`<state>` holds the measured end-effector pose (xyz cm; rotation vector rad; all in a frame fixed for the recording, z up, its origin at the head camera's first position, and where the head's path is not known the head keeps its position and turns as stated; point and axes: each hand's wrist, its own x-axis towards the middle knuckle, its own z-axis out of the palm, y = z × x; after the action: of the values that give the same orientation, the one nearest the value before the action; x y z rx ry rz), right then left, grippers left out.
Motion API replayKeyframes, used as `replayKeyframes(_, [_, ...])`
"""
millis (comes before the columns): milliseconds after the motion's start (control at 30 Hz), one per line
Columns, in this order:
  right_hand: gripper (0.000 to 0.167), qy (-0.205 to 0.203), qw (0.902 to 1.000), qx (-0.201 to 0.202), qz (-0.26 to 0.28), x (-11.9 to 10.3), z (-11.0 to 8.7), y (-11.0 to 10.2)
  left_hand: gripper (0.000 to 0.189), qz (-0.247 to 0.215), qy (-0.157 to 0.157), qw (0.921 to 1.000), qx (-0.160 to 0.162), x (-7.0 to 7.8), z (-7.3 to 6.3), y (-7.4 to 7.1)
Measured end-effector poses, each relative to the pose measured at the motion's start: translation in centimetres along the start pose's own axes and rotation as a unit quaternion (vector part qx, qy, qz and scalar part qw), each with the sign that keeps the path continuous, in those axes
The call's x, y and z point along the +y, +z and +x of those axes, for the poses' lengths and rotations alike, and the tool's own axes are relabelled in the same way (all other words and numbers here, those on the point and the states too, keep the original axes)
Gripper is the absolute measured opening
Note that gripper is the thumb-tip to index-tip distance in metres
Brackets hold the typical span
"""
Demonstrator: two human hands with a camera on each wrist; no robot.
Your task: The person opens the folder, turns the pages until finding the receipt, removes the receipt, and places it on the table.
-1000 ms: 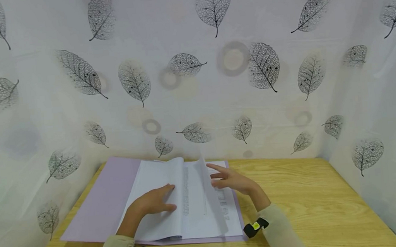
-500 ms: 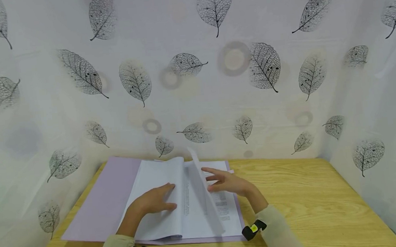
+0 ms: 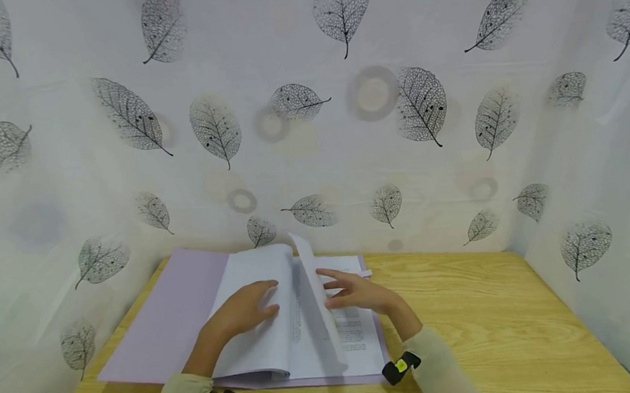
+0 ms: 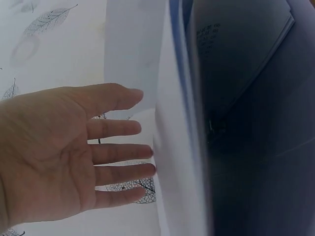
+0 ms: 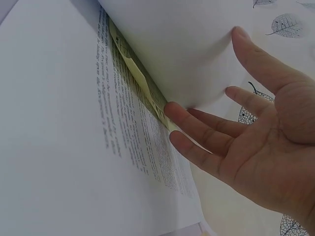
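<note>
A lilac folder (image 3: 163, 319) lies spread on the table, full of white printed pages. My left hand (image 3: 239, 311) is at the turned stack of pages (image 3: 255, 355) on the left, fingers extended; in the left wrist view its fingertips meet the paper's face. One sheet (image 3: 313, 289) stands raised near the middle, leaning left. Against its right side are the straight, spread fingers of my right hand (image 3: 358, 293). The right wrist view shows a yellow slip (image 5: 138, 76) beside printed text, under the raised paper. Beneath my right hand lies a printed page (image 3: 354, 335).
The wooden table (image 3: 486, 325) extends to the right of the folder. A white curtain (image 3: 312, 159) with leaf prints hangs behind and at both sides. A small pale tab (image 3: 365, 273) sticks out past the folder's right edge.
My right hand has moved left, tipping the raised sheet further left and uncovering more print. My left hand has shifted slightly up, and the left stack has lifted and moved a little right.
</note>
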<state>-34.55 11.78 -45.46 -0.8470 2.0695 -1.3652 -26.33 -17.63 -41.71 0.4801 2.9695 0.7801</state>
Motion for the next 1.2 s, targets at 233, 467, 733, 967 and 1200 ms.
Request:
replayKeyframes(233, [0.078,0.004,1.0,0.002,-0.004,-0.3,0.1,0.2,0.045,0.003,0.031,0.9973,0.067,0.2,0.5,0.3])
replayKeyframes(467, [0.079,0.017,0.9998,0.009,-0.009,-0.3,0.2,0.5,0.048,0.01,0.076,0.9845,0.158,0.7,1.1,1.2])
replayKeyframes(733, [0.08,0.018,0.9998,0.003,-0.01,0.0,0.4,0.9,0.052,0.008,0.113,0.9762,0.185,1.9,1.1,1.7])
replayKeyframes(967, [0.08,0.012,0.9996,0.0,-0.025,0.0,0.5,1.5,0.049,0.01,0.137,0.9747,0.176,2.4,1.0,2.0])
replayKeyframes(1200, [0.079,0.015,0.9995,0.001,-0.028,-0.2,0.5,1.7,0.049,0.009,0.128,0.9791,0.158,2.6,0.9,2.1])
